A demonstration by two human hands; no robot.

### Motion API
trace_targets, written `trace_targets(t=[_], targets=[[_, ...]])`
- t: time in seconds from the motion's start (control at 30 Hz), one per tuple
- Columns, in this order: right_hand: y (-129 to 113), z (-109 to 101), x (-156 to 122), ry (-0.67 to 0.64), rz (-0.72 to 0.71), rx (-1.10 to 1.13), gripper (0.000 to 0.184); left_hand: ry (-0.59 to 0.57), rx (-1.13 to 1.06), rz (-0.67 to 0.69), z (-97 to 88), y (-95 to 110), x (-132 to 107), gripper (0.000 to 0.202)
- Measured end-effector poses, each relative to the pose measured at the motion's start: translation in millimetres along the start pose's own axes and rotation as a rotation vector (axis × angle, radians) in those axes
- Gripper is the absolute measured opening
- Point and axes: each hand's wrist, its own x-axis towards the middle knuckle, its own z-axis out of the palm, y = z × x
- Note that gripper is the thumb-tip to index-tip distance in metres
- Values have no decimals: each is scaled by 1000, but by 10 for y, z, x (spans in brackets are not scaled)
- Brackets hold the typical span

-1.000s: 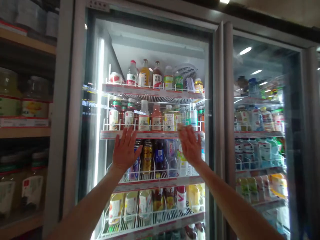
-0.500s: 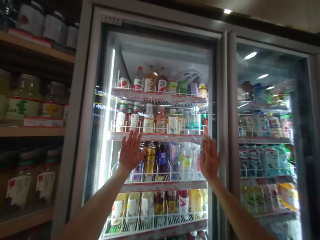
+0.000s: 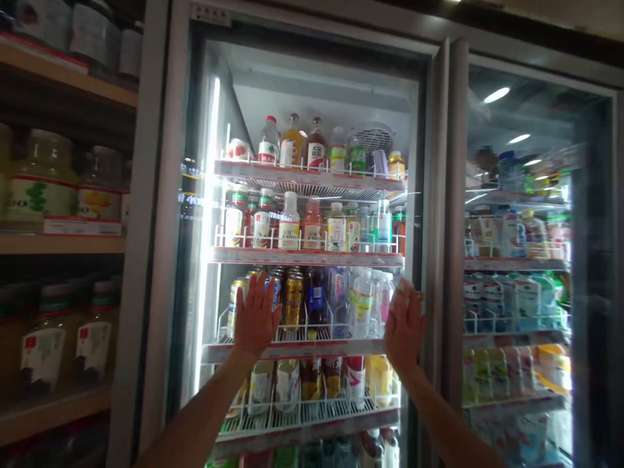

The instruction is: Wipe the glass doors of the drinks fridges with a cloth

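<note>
Both hands had slid lower on the glass door (image 3: 316, 91) since half a second before, from the second rack's rail down to the third rack. The left hand (image 3: 256, 318) lay flat, fingers spread and pointing to twelve o'clock, holding nothing. The right hand (image 3: 403, 325) was likewise open and empty, palm to the glass, well apart at three o'clock of the left and just beside the door's right frame (image 3: 435, 195). Whether the palms pressed the pane or hovered just off it could not be told. Behind the left fingers stood cans (image 3: 292, 299); at nine o'clock of the right hand stood a clear bottle (image 3: 361, 302). At twelve o'clock ran a rack (image 3: 307, 257) of bottles. A second door (image 3: 517, 130) stood at three o'clock, wooden shelves (image 3: 58, 244) with jars (image 3: 43, 175) at nine
</note>
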Motion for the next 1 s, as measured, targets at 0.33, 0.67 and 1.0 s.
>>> trace_targets(t=[0.33, 0.67, 1.0], targets=[[106, -208, -503, -91, -111, -28, 67, -2, -52, -12, 4, -5, 34, 65], [-303, 2, 183, -142, -316, 118, 60, 22, 1, 16, 15, -31, 23, 67], [-455, 126, 867, -108, -473, 163, 48, 41, -11, 14, 18, -44, 37, 66]])
